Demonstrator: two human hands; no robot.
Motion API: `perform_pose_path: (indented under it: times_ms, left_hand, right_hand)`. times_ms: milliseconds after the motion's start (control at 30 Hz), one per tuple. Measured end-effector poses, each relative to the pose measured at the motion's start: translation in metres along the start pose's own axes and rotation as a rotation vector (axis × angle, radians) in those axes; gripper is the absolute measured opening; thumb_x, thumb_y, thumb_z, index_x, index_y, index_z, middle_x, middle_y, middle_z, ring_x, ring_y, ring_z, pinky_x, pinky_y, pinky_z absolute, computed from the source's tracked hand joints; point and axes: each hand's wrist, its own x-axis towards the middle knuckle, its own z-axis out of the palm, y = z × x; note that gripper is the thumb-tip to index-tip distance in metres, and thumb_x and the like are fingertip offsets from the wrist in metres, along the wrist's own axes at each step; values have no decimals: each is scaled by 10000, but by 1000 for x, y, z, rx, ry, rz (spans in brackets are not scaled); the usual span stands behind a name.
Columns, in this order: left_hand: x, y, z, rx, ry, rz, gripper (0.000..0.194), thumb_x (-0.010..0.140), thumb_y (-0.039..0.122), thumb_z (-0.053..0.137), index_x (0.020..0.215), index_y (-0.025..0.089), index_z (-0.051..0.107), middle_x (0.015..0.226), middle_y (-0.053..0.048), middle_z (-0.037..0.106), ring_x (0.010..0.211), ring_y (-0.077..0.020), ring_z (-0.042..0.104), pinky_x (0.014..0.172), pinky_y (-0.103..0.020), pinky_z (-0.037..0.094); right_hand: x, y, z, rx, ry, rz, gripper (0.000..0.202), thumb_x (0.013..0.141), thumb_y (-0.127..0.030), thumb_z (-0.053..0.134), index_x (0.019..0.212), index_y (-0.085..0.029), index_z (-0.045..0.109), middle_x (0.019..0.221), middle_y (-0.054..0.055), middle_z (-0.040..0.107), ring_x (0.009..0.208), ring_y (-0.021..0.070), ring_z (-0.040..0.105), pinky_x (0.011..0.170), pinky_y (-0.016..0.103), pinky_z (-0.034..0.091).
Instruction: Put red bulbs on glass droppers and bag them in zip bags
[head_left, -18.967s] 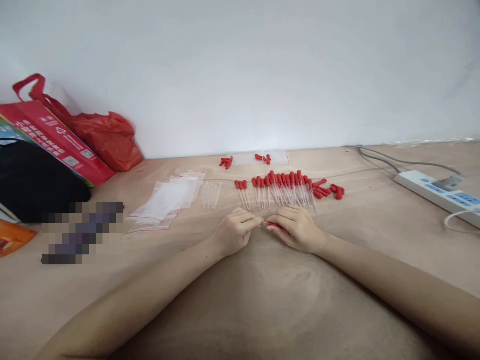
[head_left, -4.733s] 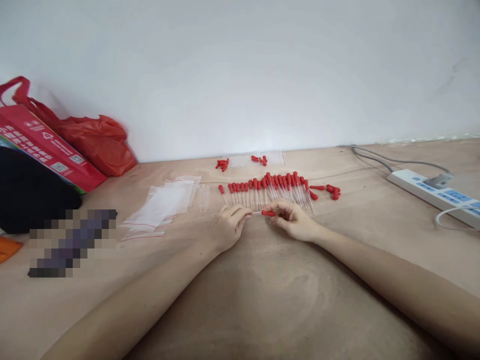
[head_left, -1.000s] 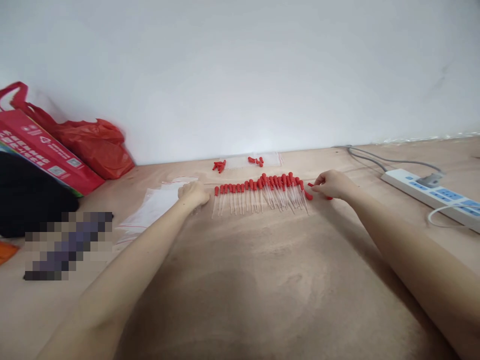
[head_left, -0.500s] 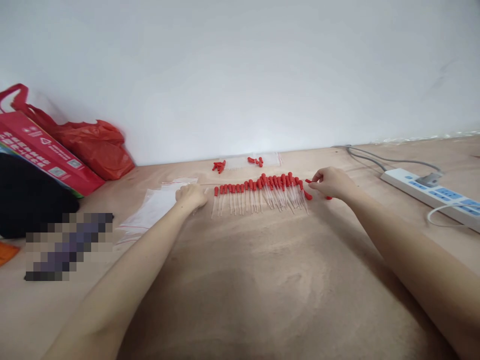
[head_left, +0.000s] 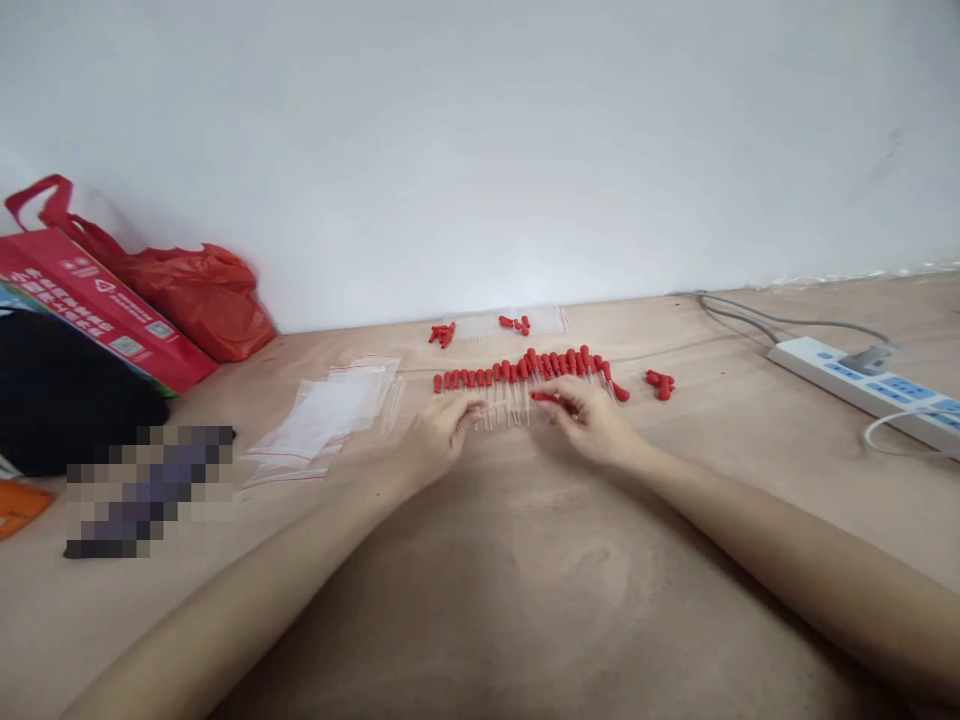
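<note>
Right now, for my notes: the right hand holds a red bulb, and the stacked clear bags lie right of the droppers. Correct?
Wrong side: the head view shows the stacked clear bags left of the droppers; the right hand does hold a red bulb.

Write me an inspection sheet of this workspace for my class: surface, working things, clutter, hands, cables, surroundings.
Surface: wood-look tabletop; spills, nothing seen.
Working things: row of red-capped tubes, partly hidden by the hands; loose tubes beside clear bags; loose red caps at right, more near the wall.
Clutter: at left, red carrier, red plastic bag, black item, orange item; one pixelated item, unidentifiable.
Hands: left hand holds a clear tube; right hand holds a red cap.
Cables: power strip at right, with grey cable and white cable.
Surroundings: pale wall behind; other people, nothing seen.
</note>
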Motion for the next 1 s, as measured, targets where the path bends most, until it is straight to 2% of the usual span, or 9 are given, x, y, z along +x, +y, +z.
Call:
perform_pose_path:
  times_ms: [67,167,267,500,833,1000]
  left_hand:
    - [-9,3,11,0,73,84,190,881,212,369,936,159,543,848,-63,630,797,-160,569,743,-294,428]
    - [-16,4,20,17,97,136,184,882,209,382,901,163,560,796,-50,642,742,-153,570,736,-297,421]
    - [-17,4,20,11,94,151,185,884,199,378,874,167,560,779,-37,647,718,-143,575,737,-295,408]
    - [-20,6,18,-14,90,135,173,881,193,391,889,166,561,805,-32,656,730,-127,589,735,-278,392]
    - [-20,3,21,-9,75,201,177,888,183,396,942,182,564,847,-19,670,718,-110,601,701,-269,362]
    - [-20,4,22,9,75,239,186,871,136,397,946,191,558,830,-9,668,710,-105,602,675,-272,335]
  right_hand:
    - [-8,-5,11,63,-30,24,168,802,-262,498,917,-192,599,782,42,603,668,135,547,592,268,447]
    - [-16,-6,19,141,-54,56,154,777,-297,546,862,-186,612,721,22,592,620,117,526,559,244,438]
    - [-17,-5,20,166,-80,42,157,778,-293,551,865,-183,621,709,20,588,629,115,530,570,243,438]
    - [-18,-9,18,188,-163,9,148,794,-272,532,881,-195,624,824,45,623,735,135,568,647,267,458]
    - [-19,-10,20,246,-182,2,149,800,-262,531,888,-176,616,818,41,641,743,131,583,697,268,459]
    - [-21,-11,21,220,-143,-89,127,810,-251,523,858,-172,609,770,32,632,691,114,567,657,243,451]
